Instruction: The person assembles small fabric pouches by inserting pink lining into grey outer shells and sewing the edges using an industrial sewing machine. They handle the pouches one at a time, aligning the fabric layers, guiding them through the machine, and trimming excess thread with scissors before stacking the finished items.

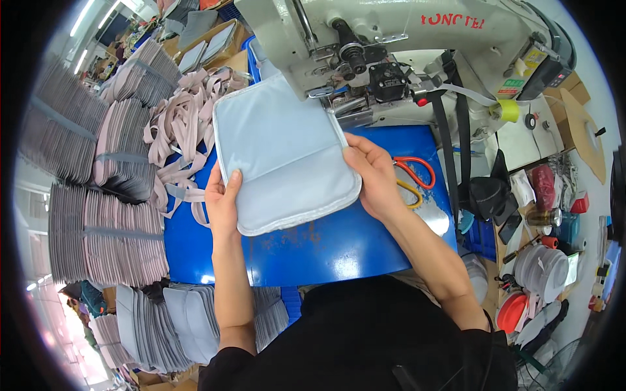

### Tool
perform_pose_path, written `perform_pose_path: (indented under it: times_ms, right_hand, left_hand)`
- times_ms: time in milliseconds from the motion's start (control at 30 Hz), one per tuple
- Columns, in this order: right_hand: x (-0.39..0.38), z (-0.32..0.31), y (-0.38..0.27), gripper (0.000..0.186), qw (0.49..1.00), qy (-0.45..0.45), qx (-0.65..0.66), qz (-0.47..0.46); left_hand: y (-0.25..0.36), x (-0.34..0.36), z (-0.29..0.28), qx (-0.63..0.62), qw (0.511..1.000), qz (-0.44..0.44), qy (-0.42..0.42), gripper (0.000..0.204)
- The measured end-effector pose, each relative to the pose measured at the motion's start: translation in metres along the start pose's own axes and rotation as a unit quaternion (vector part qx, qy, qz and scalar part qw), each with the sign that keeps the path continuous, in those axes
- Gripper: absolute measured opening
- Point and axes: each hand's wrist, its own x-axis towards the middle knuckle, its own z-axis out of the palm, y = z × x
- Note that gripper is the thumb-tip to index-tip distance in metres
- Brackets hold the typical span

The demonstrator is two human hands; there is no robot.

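You have the grey-blue pad [280,143] in front of you, between your two hands and above the blue table [300,257]. Your left hand [222,195] is clamped on its left edge, thumb on top and fingers out of sight beneath; your right hand [375,169] grips the right edge, thumb on the upper face.

The relation that matters most, I judge, is the pad's far right edge against the sewing machine [437,39]. That edge lies ahead of your right hand, close in at the stitching point; I cannot tell whether the needle is through it. Your right hand is the nearer one to that point. The pad's long axis runs away from your body, its far end leaning left, and one crease crosses it.

Count one pad in your grip, one sewing machine, one heap of pinkish strips [186,117], one yellow roll [507,111], one red loop handle [427,173] and one yellow loop handle [418,193] by your right wrist. Several tied stacks [124,238] stand at your left, too overlapped to count surely.
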Motion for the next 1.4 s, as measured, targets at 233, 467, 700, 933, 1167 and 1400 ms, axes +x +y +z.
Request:
perform_pose_path:
  times_ms: [233,467,700,933,1167,1400]
  right_hand:
    - [0.012,-0.012,-0.056,0.016,0.942,0.075,-0.313,-0.093]
    - [0.015,-0.053,-0.325,0.035,0.519,0.354,-0.497,-0.599]
    - [0.089,-0.219,-0.511,0.056,0.667,0.369,-0.608,-0.222]
    - [0.072,-0.254,-0.445,0.053,0.723,0.364,-0.402,-0.429]
    - [0.012,-0.204,-0.332,0.052,0.536,0.446,-0.520,-0.494]
    - [-0.063,-0.055,-0.052,0.051,0.624,0.055,-0.761,-0.169]
  left_hand:
    - [0.009,0.041,0.004,-0.010,0.999,0.034,-0.026,0.048]
    - [0.010,0.048,0.001,-0.058,0.997,0.025,-0.034,0.053]
    - [0.002,0.054,0.009,-0.087,0.995,0.037,-0.033,0.058]
    - [-0.004,0.034,0.001,-0.117,0.993,0.019,-0.028,0.066]
    - [-0.059,0.009,-0.050,-0.116,0.993,0.006,0.037,0.068]
    - [-0.087,-0.001,-0.061,-0.111,0.992,-0.043,0.033,0.065]
